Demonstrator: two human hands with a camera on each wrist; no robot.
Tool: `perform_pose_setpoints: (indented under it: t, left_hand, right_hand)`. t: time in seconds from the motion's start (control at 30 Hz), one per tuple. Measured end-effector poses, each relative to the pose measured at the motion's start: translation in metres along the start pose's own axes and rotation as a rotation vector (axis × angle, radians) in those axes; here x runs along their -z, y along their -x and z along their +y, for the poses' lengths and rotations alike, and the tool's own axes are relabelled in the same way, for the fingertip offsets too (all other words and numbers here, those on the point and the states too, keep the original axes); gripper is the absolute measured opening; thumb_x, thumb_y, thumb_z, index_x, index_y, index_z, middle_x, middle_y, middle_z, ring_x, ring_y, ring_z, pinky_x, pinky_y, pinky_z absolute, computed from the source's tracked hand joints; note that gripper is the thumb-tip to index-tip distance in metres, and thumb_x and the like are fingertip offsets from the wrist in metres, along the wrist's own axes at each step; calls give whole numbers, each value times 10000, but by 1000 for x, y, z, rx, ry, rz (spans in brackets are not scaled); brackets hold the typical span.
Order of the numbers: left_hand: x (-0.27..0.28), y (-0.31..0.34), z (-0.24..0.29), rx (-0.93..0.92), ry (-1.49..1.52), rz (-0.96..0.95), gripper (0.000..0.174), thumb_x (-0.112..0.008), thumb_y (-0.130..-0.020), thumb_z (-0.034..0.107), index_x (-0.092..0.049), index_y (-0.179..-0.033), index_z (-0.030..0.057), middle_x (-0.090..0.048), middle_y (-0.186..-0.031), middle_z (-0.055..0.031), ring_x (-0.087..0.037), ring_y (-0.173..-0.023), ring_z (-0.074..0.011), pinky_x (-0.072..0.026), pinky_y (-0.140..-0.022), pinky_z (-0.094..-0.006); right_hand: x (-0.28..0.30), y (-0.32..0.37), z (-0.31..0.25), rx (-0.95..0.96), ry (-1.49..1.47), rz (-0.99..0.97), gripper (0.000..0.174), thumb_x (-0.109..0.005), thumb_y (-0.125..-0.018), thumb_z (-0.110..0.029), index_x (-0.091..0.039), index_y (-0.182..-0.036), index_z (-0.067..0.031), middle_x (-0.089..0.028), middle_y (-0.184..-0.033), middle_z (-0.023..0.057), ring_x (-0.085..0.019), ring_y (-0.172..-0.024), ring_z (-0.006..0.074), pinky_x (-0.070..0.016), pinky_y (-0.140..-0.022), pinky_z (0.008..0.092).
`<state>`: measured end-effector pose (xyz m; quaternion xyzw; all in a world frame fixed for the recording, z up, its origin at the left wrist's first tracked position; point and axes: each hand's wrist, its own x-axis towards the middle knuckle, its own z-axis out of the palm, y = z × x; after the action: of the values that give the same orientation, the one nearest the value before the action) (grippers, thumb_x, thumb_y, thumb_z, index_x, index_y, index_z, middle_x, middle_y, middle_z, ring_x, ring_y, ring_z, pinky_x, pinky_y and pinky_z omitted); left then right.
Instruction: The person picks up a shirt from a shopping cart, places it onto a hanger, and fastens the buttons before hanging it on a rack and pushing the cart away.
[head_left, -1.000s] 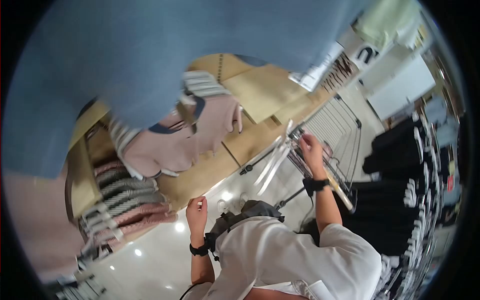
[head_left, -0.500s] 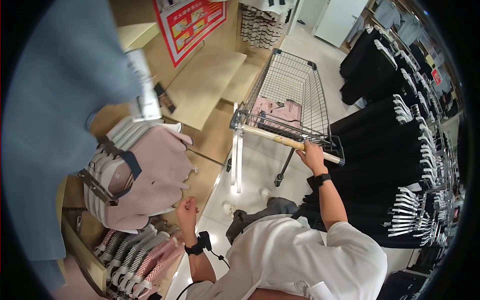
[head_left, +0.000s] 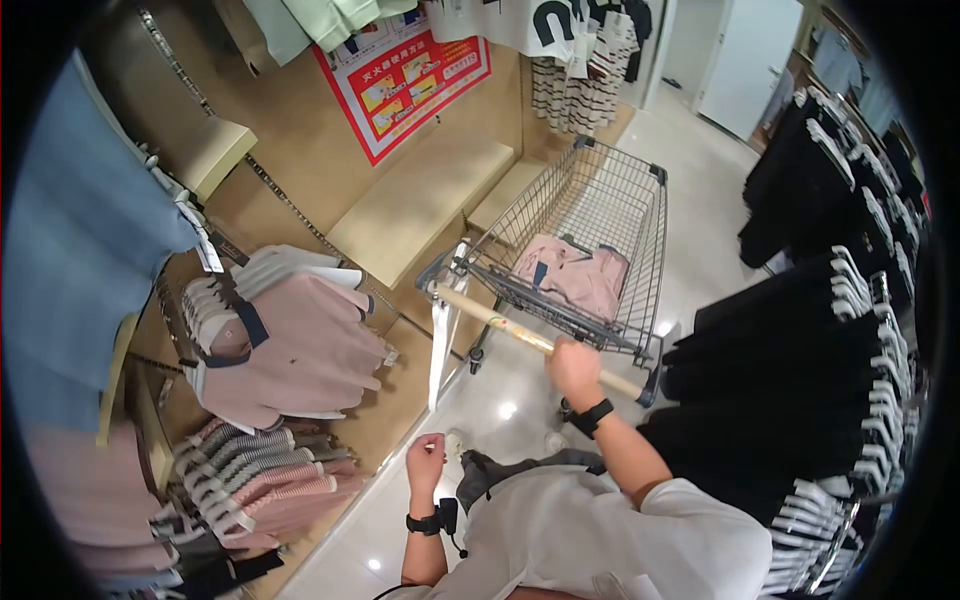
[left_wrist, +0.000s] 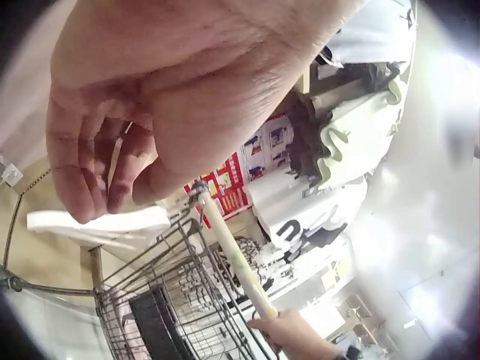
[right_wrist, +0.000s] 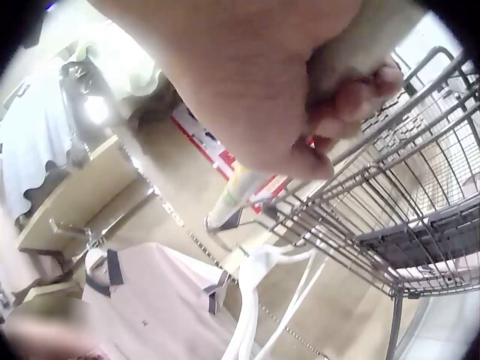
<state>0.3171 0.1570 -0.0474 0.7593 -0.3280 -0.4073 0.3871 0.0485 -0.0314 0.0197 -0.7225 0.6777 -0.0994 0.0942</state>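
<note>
A shopping cart (head_left: 640,240) of grey wire stands ahead of the person. My right hand (head_left: 575,368) grips its pale handle bar (head_left: 500,322) right of the middle, fingers curled round it in the right wrist view. My left hand (head_left: 426,458) hangs by the body with loosely curled fingers, and nothing shows between them in the left wrist view. Folded pink clothing (head_left: 575,275) lies in the cart basket. White hangers (head_left: 440,345) dangle from the handle's left end.
Pink polo shirts (head_left: 300,345) hang on the left wall rack, above striped folded-looking garments (head_left: 265,480). A blue garment (head_left: 90,240) hangs close at far left. Black garments (head_left: 750,370) on white hangers line the right side. A wooden shelf (head_left: 420,215) juts from the wall.
The right hand has gone from the white hangers by the cart's left end to the handle bar. The view has swung, bringing the cart fully into sight. The left hand stays low and empty.
</note>
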Motion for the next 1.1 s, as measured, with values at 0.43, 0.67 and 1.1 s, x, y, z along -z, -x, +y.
perform_pose_setpoints:
  t: [0.43,0.67,1.1]
  left_hand:
    - [-170,101,63,-523,-403,-150,189,-640,-846,190,-699,-934,33,-649,-962,-149,-653,-765,-318,-527,-727,-375]
    - [-146,91,33,-241,-326,-147,201,-641,-850,225,-720,-923,55,-667,-923,-152,-662,-754,-268,-525,-709,-356]
    - [-130,86,10,-193,-148,-6,197,-649,-839,226,-718,-901,52,-666,-908,-159,-662,-713,-255,-522,-693,-346]
  right_hand:
    - [-15,7,27,370,-93,253,155,-633,-810,-178,-528,-841,-68,-583,-748,109,-630,-664,277,-499,-627,404]
    - [-16,7,26,359,-19,250,153,-631,-812,-183,-532,-838,-69,-584,-748,106,-631,-665,272,-502,-613,393]
    - [4,-4,21,313,-135,-267,325,-583,-897,-225,-437,-1067,10,-592,-991,236,-619,-904,411,-508,-765,480]
